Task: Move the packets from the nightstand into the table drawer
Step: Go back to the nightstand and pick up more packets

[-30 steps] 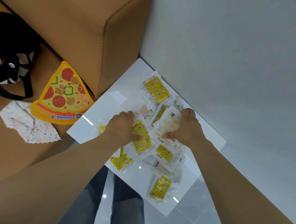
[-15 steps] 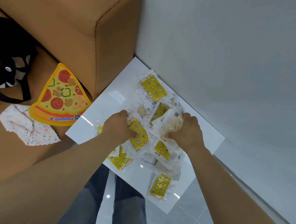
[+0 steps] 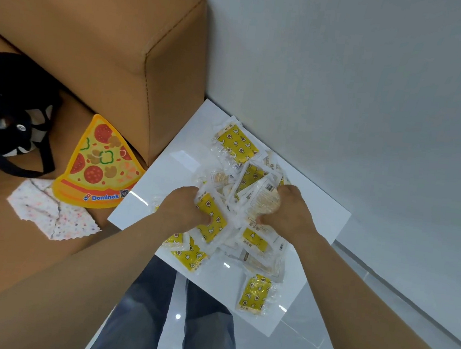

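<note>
Both hands have closed tighter on the heap than a second ago, bunching the packets between them at mid-frame on the white nightstand; the black bag at the left edge shows only something pale in its mouth. Forearms reach in from the bottom corners, the left hand curled and pinching a yellow packet, the right hand curled round a pale packet. A loose packet lies apart below the hands.

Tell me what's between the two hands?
Head view shows overlapping packets between the left hand and right hand, piled on the nightstand.
</note>
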A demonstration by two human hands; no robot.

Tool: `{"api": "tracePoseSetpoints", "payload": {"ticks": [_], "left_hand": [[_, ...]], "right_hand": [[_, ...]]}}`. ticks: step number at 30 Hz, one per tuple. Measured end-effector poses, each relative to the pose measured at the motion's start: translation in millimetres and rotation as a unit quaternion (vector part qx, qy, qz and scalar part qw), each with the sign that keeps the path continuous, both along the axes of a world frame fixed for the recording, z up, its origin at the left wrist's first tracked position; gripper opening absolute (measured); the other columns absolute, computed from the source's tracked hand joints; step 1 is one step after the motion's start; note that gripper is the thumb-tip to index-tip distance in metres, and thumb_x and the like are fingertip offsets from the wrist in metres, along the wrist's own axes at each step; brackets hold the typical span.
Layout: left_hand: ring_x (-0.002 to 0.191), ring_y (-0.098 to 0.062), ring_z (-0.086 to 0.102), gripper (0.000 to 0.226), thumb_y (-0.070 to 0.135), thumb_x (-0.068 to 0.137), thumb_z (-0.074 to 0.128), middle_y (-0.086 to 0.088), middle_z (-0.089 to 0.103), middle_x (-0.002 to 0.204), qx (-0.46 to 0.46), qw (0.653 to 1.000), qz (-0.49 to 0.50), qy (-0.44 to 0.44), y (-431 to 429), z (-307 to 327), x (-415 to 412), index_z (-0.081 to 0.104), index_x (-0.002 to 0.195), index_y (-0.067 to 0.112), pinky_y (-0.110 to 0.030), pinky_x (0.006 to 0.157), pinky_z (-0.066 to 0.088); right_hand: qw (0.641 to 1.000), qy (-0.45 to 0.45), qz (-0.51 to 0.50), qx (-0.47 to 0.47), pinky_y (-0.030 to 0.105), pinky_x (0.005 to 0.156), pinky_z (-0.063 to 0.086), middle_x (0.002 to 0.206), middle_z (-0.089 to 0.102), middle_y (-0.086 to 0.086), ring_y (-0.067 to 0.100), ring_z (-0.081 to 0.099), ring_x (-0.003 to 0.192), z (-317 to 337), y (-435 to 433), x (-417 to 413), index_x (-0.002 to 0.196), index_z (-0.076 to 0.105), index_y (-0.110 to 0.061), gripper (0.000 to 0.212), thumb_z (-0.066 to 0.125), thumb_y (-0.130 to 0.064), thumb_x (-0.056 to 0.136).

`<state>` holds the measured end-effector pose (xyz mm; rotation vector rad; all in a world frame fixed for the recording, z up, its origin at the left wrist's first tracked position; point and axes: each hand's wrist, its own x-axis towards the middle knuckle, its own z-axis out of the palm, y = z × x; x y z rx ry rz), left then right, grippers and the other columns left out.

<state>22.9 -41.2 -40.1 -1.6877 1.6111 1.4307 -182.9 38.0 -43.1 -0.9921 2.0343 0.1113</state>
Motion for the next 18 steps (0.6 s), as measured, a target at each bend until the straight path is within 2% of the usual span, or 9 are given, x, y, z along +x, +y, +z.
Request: {"api": "tracePoseSetpoints", "payload": {"ticks": [5, 8, 10, 14, 16, 18], "left_hand": [[0.101, -0.025, 0.06, 0.046, 0.029, 0.074, 0.078, -0.006, 0.061, 0.114, 0.007, 1.0, 0.01, 0.014, -2.4, 8.7, 8.2, 0.062, 0.114, 0.014, -0.029, 0.074, 0.051], [0.098, -0.025, 0.061, 0.036, 0.025, 0.075, 0.077, -0.008, 0.064, 0.11, -0.002, 1.0, 0.006, 0.018, -2.6, 20.4, 11.9, 0.063, 0.106, 0.013, -0.031, 0.078, 0.05], [0.094, -0.024, 0.061, 0.028, 0.023, 0.075, 0.076, -0.008, 0.064, 0.105, -0.002, 1.0, 0.014, 0.026, -3.1, 31.4, 14.6, 0.062, 0.097, 0.015, -0.028, 0.074, 0.049], [0.082, -0.018, 0.059, 0.02, 0.022, 0.076, 0.076, -0.002, 0.062, 0.092, -0.009, 0.998, 0.024, 0.055, -5.2, 62.9, 21.4, 0.06, 0.088, 0.02, -0.023, 0.064, 0.045], [0.072, -0.011, 0.056, 0.017, 0.022, 0.077, 0.075, 0.003, 0.061, 0.084, -0.015, 0.998, 0.021, 0.065, -5.9, 84.6, 24.7, 0.059, 0.08, 0.022, -0.02, 0.058, 0.042], [0.067, -0.008, 0.054, 0.02, 0.02, 0.077, 0.075, 0.006, 0.059, 0.075, -0.03, 0.997, 0.013, 0.076, -9.9, 110.1, 28.3, 0.056, 0.071, 0.024, -0.017, 0.053, 0.04]], "right_hand": [[0.999, 0.026, -0.014, 0.017, 0.037, 0.089, 0.049, 0.12, 0.052, 0.01, 0.029, 0.053, 0.112, 2.6, -9.6, 5.0, 0.132, 0.042, -0.015, 0.076, 0.082, -0.028, 0.069], [0.999, 0.02, -0.046, 0.011, 0.04, 0.093, 0.048, 0.116, 0.059, 0.005, 0.027, 0.055, 0.111, 11.8, -10.5, 6.8, 0.131, 0.045, -0.017, 0.072, 0.081, -0.026, 0.069], [0.998, 0.023, -0.059, -0.002, 0.04, 0.091, 0.048, 0.114, 0.059, 0.004, 0.026, 0.056, 0.11, 23.4, -7.9, 9.0, 0.13, 0.045, -0.017, 0.07, 0.08, -0.026, 0.07], [0.994, 0.02, -0.099, -0.043, 0.03, 0.069, 0.043, 0.099, 0.056, 0.0, 0.021, 0.055, 0.09, 60.1, 5.8, 16.8, 0.121, 0.046, -0.016, 0.062, 0.08, -0.024, 0.07], [0.989, 0.021, -0.134, -0.064, 0.031, 0.066, 0.044, 0.093, 0.053, -0.002, 0.021, 0.055, 0.084, 84.5, 14.7, 22.3, 0.113, 0.042, -0.017, 0.057, 0.079, -0.021, 0.07], [0.978, 0.015, -0.19, -0.091, 0.033, 0.066, 0.046, 0.094, 0.054, 0.0, 0.024, 0.057, 0.084, 111.7, 19.6, 29.9, 0.115, 0.036, -0.017, 0.062, 0.079, -0.018, 0.071]]}}
